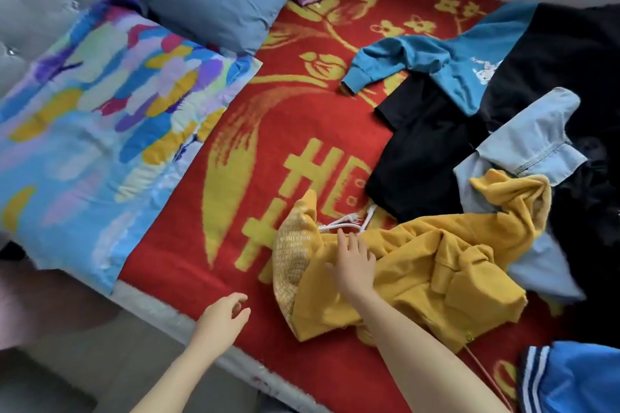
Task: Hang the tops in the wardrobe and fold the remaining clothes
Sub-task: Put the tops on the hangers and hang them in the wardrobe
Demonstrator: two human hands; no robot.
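Yellow hoodie lies crumpled on the red blanket near the bed's edge: soft, light and floppy, probably best lifted by the shoulders. Right hand rests flat on it, fingers spread. Left hand hovers, loosely curled and empty.

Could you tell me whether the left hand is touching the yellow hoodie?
No, the left hand is at the edge of the red blanket, apart from the yellow hoodie under the right hand.

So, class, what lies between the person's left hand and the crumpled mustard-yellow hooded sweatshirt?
A bare strip of red blanket with yellow patterns separates the left hand from the mustard-yellow hooded sweatshirt, in the head view.
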